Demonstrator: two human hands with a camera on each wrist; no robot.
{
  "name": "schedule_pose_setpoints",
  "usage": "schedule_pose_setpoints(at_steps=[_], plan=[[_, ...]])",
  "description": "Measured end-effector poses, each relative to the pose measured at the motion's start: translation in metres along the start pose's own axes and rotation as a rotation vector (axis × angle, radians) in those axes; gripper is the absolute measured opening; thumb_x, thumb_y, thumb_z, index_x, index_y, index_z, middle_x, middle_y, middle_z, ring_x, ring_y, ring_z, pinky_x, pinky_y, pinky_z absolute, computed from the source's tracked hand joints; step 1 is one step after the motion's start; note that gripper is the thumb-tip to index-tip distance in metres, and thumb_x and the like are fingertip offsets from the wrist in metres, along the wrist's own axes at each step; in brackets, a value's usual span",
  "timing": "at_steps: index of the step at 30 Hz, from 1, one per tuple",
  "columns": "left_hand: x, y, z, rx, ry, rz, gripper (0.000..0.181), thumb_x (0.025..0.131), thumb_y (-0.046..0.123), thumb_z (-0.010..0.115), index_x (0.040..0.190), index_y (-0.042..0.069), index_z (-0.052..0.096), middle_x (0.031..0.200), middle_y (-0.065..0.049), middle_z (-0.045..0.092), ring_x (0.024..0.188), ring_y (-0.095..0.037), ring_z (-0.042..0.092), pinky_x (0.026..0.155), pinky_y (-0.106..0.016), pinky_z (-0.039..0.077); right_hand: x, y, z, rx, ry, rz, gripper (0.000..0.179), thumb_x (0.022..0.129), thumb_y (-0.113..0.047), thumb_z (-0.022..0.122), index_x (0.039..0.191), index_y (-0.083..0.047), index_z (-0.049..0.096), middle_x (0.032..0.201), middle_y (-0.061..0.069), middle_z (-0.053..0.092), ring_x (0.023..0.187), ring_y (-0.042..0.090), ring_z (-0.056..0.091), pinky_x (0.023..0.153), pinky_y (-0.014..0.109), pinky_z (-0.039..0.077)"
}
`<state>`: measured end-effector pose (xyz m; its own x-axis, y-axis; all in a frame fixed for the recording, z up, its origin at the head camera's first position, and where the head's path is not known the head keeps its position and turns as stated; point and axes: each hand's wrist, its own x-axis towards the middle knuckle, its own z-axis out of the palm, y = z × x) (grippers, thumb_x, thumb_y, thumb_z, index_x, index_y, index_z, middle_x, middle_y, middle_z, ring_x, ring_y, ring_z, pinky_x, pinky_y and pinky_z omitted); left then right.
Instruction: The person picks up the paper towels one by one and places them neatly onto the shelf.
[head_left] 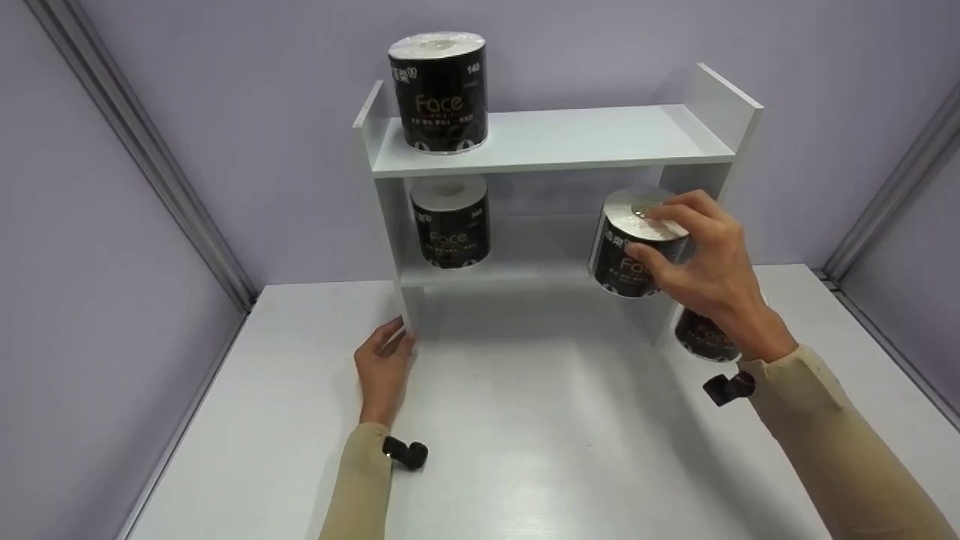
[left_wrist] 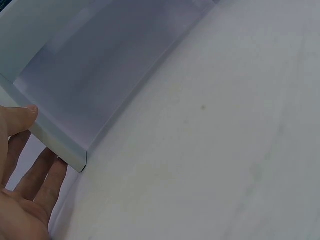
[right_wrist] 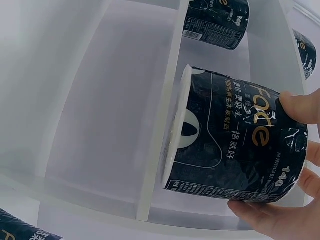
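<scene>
Long sleeves in plain beige fabric are worn on both arms, the left sleeve (head_left: 360, 476) and the right sleeve (head_left: 836, 427) being matched in colour. Each is finished at the wrist, and soft creases are shown near the edge of the right cuff (head_left: 776, 361). The left hand (head_left: 384, 367) and the right hand (head_left: 712, 262) are ungloved. At each cuff's inner edge a small black device is worn, the left device (head_left: 406, 454) being formed of a block and a rounded knob, the right device (head_left: 730, 388) similarly shaped.
</scene>
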<state>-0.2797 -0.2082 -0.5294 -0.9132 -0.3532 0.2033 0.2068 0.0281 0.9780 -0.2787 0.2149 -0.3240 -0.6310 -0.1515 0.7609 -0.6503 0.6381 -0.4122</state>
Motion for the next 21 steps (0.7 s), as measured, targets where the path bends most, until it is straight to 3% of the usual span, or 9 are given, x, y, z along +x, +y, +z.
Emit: schedule_pose_setpoints(at_steps=[12, 21], plan=[[0.0001, 0.0011, -0.002, -0.005, 0.011, 0.035, 0.035, 0.099, 0.006, 0.076, 0.134, 0.002, 0.072, 0.142, -0.017, 0.068, 0.13, -0.035, 0.068, 0.094, -0.022, 0.061, 0.0043, 0.0051, 0.007, -0.006, 0.003, 0.013, 0.035, 0.083, -0.013, 0.092, 0.113, -0.002, 0.078, 0.112, 0.012, 0.069, 0.105, 0.023, 0.065, 0.089, 0.018, 0.045], [-0.0002, -0.0012, 0.0002, -0.008, 0.011, 0.005, 0.035, 0.1, 0.007, 0.076, 0.134, 0.004, 0.072, 0.141, -0.016, 0.069, 0.13, -0.033, 0.068, 0.095, -0.025, 0.062, 0.0052, 0.0092, 0.0101, -0.006, 0.006, 0.032, 0.034, 0.083, -0.011, 0.092, 0.112, -0.002, 0.078, 0.111, 0.012, 0.068, 0.103, 0.022, 0.064, 0.087, 0.016, 0.043]])
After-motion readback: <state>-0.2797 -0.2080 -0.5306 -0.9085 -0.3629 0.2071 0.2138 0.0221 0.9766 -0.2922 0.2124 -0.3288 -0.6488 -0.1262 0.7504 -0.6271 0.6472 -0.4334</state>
